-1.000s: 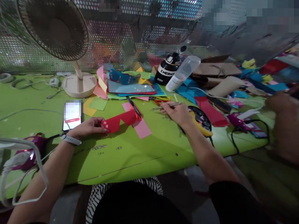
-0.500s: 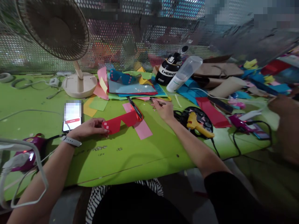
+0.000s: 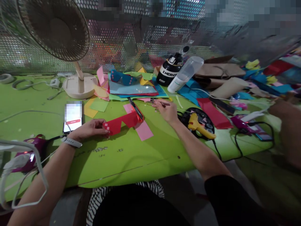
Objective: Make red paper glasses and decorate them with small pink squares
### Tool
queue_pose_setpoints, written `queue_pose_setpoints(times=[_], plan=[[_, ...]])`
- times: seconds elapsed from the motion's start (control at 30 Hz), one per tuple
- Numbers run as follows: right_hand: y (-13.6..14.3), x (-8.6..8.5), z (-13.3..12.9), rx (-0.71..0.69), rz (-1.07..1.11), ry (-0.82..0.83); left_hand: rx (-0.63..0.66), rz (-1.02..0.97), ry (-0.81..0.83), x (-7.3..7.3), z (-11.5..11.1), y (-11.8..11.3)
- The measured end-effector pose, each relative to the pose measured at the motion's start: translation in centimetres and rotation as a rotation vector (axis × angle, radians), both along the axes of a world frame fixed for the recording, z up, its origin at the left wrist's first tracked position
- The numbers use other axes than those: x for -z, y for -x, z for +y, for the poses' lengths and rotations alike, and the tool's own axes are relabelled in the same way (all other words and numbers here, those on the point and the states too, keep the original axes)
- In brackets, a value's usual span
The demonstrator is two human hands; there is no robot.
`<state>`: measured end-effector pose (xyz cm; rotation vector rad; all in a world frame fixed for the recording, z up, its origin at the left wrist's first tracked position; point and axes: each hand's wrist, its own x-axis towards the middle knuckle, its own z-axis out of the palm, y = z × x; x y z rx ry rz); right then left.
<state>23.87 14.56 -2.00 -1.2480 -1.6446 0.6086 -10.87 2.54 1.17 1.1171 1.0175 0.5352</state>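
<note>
My left hand [image 3: 98, 128] pinches the left end of a red paper cutout [image 3: 117, 125] shaped like glasses, with small pink squares at that end. The cutout's right end lies by an orange-and-black cutter [image 3: 137, 111] and over a pink paper strip [image 3: 144, 130]. To the right, my right hand [image 3: 166, 110] holds a thin pen-like tool [image 3: 164, 103], its tip low over the table near the paper stack. Blue paper glasses [image 3: 123, 78] with pink squares rest on the stacked sheets [image 3: 134, 89].
A phone [image 3: 72, 116] and a fan [image 3: 80, 85] stand at left. Behind are a black bottle [image 3: 167, 73] and a clear spray bottle [image 3: 185, 75]. A yellow glue gun [image 3: 199, 126] lies at right, and another person's arm [image 3: 287, 125] is at the far right.
My right hand has shifted slightly, and the tool in it lies at a different angle. The pink and yellow papers beside the fan have moved a little. My left hand is unchanged.
</note>
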Motion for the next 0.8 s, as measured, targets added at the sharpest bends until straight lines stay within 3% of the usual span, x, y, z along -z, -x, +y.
queue_pose_setpoints(times=[0.13,0.3,0.37,0.5,0.63,0.8], plan=[[0.1,-1.3,-2.2,-0.112,0.105,-0.003,-0.017,0.003,0.001,0.1,0.0,0.1],[0.7,-3.2,-5.4,-0.282,0.064,0.032,-0.014,0.006,-0.025,0.3,0.1,0.3],[0.5,-3.8,-5.6,-0.249,0.030,-0.018,-0.007,0.016,-0.027,0.2,0.2,0.3],[-1.4,-4.4,-4.1,-0.045,-0.072,-0.097,-0.031,0.020,-0.001,0.1,0.1,0.2],[-3.7,-3.6,-2.9,-0.026,-0.184,0.021,-0.062,0.047,0.021,0.1,0.0,0.1],[-4.7,-2.4,-3.8,0.022,-0.224,0.032,-0.065,0.032,0.021,0.3,0.1,0.1]])
